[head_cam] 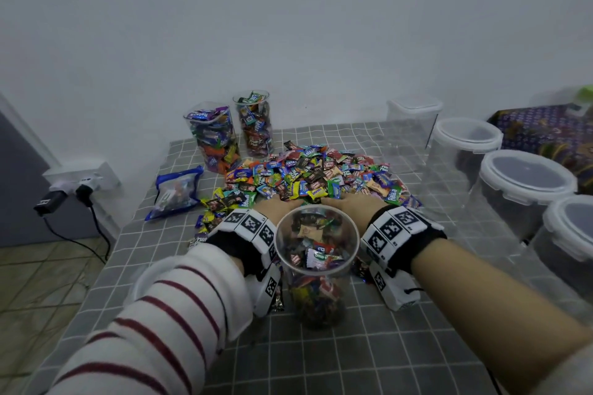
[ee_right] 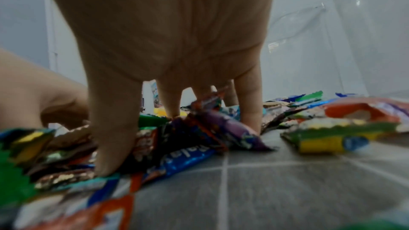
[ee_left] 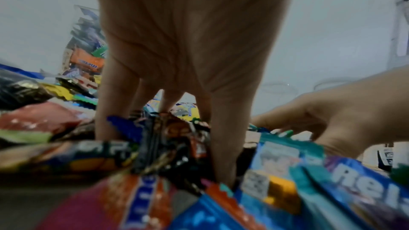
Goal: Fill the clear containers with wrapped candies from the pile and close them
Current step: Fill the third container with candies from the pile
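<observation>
Both hands are digging into the near edge of the wrapped candies pile (head_cam: 308,173) on the table (head_cam: 369,346), left hand (head_cam: 272,209) and right hand (head_cam: 349,204) with fingers (ee_left: 115,97) curled down into wrappers, gathering a clump each. The tall clear container (head_cam: 316,253) standing between the wrists is looking partly filled, not yet to the rim, lid off. Two filled containers (head_cam: 213,135) are standing at the far left, apparently still without lids, while four empty lidded containers (head_cam: 526,183) are waiting along the right, so most of the filling is remaining.
</observation>
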Tool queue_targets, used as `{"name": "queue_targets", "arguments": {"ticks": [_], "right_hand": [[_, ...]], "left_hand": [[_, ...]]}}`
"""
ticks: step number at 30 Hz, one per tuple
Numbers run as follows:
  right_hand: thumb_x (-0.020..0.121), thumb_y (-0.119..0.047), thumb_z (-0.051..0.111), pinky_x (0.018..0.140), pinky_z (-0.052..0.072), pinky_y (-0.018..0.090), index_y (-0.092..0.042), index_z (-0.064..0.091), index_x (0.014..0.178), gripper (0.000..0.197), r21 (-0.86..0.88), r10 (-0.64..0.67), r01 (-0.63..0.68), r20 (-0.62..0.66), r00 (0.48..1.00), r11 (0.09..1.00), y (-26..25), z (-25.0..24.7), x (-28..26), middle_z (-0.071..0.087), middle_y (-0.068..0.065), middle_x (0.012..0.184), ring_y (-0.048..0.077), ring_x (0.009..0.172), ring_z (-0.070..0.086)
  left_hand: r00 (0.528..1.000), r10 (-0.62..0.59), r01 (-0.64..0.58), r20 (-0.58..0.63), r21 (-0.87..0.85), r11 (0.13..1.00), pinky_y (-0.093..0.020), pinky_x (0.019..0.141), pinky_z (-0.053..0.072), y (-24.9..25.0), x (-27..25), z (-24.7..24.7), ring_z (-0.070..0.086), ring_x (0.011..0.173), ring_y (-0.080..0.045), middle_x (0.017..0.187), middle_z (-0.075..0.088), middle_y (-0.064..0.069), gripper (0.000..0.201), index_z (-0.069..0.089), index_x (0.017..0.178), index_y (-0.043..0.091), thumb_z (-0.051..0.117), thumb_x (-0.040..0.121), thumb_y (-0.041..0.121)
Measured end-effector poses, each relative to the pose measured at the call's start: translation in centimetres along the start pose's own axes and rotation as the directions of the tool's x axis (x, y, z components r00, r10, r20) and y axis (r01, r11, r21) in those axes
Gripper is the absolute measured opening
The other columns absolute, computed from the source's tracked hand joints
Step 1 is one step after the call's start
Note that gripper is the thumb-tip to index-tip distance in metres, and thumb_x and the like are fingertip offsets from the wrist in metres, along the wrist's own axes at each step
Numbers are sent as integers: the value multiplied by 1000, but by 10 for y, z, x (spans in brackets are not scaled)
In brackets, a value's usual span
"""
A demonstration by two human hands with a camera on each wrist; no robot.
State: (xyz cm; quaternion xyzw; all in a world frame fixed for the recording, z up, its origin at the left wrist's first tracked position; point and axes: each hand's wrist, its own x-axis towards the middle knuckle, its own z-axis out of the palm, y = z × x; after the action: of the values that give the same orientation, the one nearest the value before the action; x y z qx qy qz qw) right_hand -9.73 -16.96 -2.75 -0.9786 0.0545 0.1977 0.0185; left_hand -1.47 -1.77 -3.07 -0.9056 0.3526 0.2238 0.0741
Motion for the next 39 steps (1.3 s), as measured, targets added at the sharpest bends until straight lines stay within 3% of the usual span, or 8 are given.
{"name": "queue_targets", "arguments": {"ticks": [7, 13, 17, 21, 26, 30, 34, 39], "right_hand": [[93, -29, 53, 78, 48, 30, -26, 58, 126, 33, 163, 1, 18, -121, 993, 986, -2, -5, -8, 66, 5, 113, 24, 102, 61], [93, -18, 50, 69, 43, 25, -17, 66, 110, 23, 187, 41, 3, -229, 972, 982, 0, -2, -9, 68, 7, 104, 24, 94, 62], [93, -17, 50, 69, 42, 26, -14, 67, 108, 22, 251, 56, 14, -271, 961, 968, 3, 2, -11, 68, 8, 103, 25, 95, 61], [94, -17, 49, 79, 49, 30, -16, 68, 110, 25, 325, 79, 30, -319, 944, 945, 5, 0, -17, 68, 7, 108, 24, 100, 60], [91, -18, 54, 87, 44, 28, -15, 68, 110, 24, 434, 128, 67, -404, 906, 899, 7, -2, -26, 68, 6, 111, 23, 104, 59], [89, -14, 58, 87, 44, 28, -12, 70, 106, 21, 535, 166, 132, -472, 866, 834, 7, -7, -37, 68, 7, 107, 23, 101, 60], [88, -12, 61, 87, 50, 44, -11, 71, 99, 15, 623, 189, 234, -536, 823, 747, 8, -15, -51, 69, 7, 92, 25, 88, 65], [88, -10, 61, 79, 55, 33, -15, 70, 97, 13, 648, 194, 358, -621, 760, 672, 4, -31, -82, 71, 7, 84, 17, 71, 70]], "left_hand": [[992, -70, 77, -102, 64, 995, -30, 66, 43, 14, -10, -3, 56, 77, -27, 76, 54, -8, 25, 62, 94, 1, 50, 95, 23], [976, -103, 101, -191, -20, 995, -31, 67, 43, 13, -17, -4, 55, 78, -28, 82, 58, -12, 21, 53, 75, 10, 49, 94, 19], [957, -115, 74, -267, -160, 984, -29, 70, 41, 7, -24, -2, 58, 87, -28, 96, 65, -13, 19, 64, 91, 8, 53, 93, 23], [904, -162, 58, -395, -263, 963, -28, 54, 30, 2, -34, -2, 48, 66, -23, 61, 47, -3, 30, 52, 66, 8, 56, 92, 24], [856, -225, -8, -466, -446, 895, -36, 66, 39, 0, -50, -12, 56, 84, -30, 85, 63, -15, 24, 63, 81, 0, 61, 90, 23], [818, -260, -78, -513, -547, 834, -27, 50, 28, -2, -64, -17, 46, 62, -18, 61, 48, 1, 38, 43, 58, 15, 64, 88, 24], [764, -268, -164, -587, -578, 799, -29, 53, 32, 2, -86, -23, 50, 66, -20, 69, 55, -7, 32, 51, 62, 12, 65, 87, 26], [706, -258, -312, -659, -616, 723, -41, 73, 47, 8, -108, -27, 61, 78, -29, 77, 67, -15, 25, 66, 79, 0, 67, 85, 25]]}}
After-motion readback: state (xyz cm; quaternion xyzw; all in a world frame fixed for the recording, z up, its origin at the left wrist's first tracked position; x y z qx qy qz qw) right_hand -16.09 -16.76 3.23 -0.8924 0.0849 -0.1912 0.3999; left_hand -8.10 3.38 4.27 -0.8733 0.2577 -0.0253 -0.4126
